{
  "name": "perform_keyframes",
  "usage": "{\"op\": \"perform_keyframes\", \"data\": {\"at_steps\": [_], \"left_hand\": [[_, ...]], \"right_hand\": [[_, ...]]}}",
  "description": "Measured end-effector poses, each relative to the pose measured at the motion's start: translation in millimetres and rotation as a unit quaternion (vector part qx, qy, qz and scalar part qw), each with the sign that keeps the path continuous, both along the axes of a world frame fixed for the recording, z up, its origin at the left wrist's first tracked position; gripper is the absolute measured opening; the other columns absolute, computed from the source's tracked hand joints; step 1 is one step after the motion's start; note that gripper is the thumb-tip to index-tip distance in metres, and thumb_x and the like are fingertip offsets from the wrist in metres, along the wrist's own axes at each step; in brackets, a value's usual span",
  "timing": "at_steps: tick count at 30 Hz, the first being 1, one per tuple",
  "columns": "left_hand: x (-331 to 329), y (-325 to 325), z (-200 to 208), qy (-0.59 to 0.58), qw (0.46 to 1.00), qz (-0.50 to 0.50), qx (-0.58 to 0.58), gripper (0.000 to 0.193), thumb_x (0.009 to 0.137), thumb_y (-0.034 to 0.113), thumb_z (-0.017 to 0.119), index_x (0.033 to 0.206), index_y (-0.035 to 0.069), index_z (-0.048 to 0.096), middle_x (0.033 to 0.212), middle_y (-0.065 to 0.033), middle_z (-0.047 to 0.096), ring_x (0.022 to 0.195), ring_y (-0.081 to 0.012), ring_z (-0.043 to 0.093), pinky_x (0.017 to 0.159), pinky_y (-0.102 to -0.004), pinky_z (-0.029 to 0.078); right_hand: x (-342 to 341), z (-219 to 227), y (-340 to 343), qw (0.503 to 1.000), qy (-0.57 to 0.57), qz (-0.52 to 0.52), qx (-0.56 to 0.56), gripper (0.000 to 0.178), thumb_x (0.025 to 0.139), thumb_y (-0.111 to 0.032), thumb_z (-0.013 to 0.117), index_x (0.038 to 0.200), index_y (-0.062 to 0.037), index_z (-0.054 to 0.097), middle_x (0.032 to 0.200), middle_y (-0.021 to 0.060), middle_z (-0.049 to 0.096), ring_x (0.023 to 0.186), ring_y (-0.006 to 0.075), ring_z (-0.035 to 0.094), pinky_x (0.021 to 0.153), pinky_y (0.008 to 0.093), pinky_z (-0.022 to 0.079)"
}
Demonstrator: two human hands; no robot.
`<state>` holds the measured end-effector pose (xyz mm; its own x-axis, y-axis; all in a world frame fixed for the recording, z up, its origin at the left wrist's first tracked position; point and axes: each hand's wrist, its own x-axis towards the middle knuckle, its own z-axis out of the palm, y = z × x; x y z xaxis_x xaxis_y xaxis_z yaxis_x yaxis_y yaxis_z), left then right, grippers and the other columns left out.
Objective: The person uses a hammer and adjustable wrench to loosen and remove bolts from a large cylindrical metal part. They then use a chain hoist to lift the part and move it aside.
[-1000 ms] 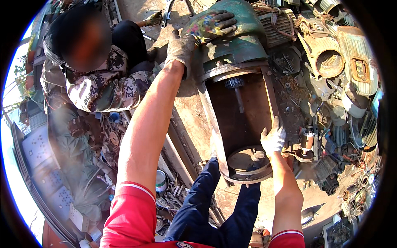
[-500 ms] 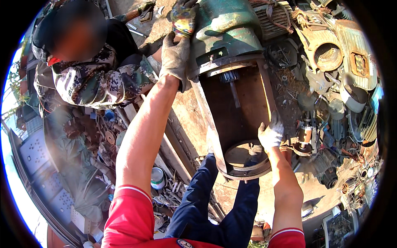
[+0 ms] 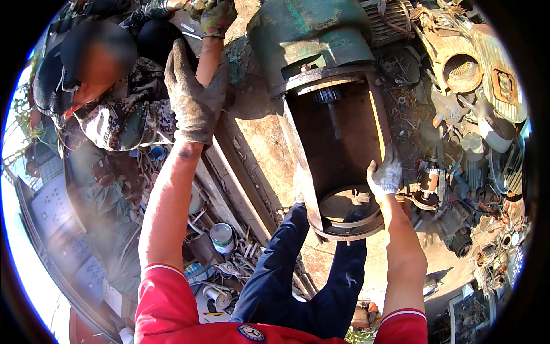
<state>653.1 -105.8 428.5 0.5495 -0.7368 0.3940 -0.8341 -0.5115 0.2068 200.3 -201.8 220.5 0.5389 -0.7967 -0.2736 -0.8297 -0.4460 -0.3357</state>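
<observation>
A big green cylindrical machine (image 3: 312, 34) lies in front of me, with an open rusty metal frame (image 3: 298, 166) reaching toward my legs. Inside the frame a toothed shaft (image 3: 329, 109) sticks out, and a round flange ring (image 3: 350, 232) forms the near end. My right hand (image 3: 385, 172), in a pale glove, grips the frame's right side wall, thumb on the inner side. Raised to the left of the machine, my left hand (image 3: 195, 103) wears a dirty glove. It is open, fingers stretched out, touching no part of the machine.
A co-worker (image 3: 123, 114) in camouflage crouches at the left, patterned gloves (image 3: 216, 20) near my left hand. Long metal beams (image 3: 243, 178) lie left of my legs, beside a paint can (image 3: 222, 236). Rusty motor housings (image 3: 458, 71) and a copper-wound rotor (image 3: 428, 180) crowd the right.
My left hand has come away from beside the machine, moving left and opening wide. The co-worker's gloved hand has drawn back left. My right hand keeps its hold on the frame.
</observation>
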Motion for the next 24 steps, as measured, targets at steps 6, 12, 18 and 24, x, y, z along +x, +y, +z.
{"op": "perform_keyframes", "data": {"at_steps": [6,12,18,24], "left_hand": [[6,-37,1,0.011,0.989,-0.135,0.064,0.082,0.078,0.029,0.088,0.143,-0.004,0.05,0.118,-0.0198,0.065,0.104,-0.0344,0.065,0.093,-0.0368,0.052],[-68,-40,-42,0.182,0.962,-0.109,0.173,0.052,0.087,0.026,0.078,0.134,0.006,0.065,0.112,-0.02,0.073,0.104,-0.0361,0.072,0.091,-0.0412,0.057],[-129,2,-7,0.453,0.891,0.009,0.039,0.065,0.086,0.015,0.083,0.142,0.0,0.054,0.121,-0.0162,0.069,0.102,-0.0231,0.069,0.087,-0.0332,0.056],[-238,19,60,0.304,0.935,0.168,-0.072,0.043,0.099,0.015,0.065,0.136,-0.003,0.054,0.124,-0.014,0.066,0.106,-0.0215,0.068,0.087,-0.0359,0.058]], "right_hand": [[-5,-7,-8,0.999,0.026,-0.005,-0.032,0.077,0.085,-0.02,0.072,0.15,0.0012,0.036,0.146,0.0301,0.048,0.126,0.0471,0.053,0.107,0.0529,0.045],[-10,-30,-23,0.999,0.009,0.013,-0.035,0.076,0.086,-0.025,0.072,0.149,-0.0007,0.038,0.144,0.029,0.05,0.125,0.0478,0.054,0.104,0.0543,0.046],[-6,-20,-25,1.0,0.017,0.009,-0.017,0.073,0.088,-0.024,0.072,0.147,0.0027,0.041,0.145,0.0276,0.05,0.13,0.045,0.052,0.109,0.0516,0.044],[28,91,31,0.934,-0.344,0.061,0.074,0.076,0.077,-0.01,0.081,0.14,0.0078,0.043,0.141,0.0318,0.048,0.125,0.0487,0.053,0.108,0.0533,0.045]]}}
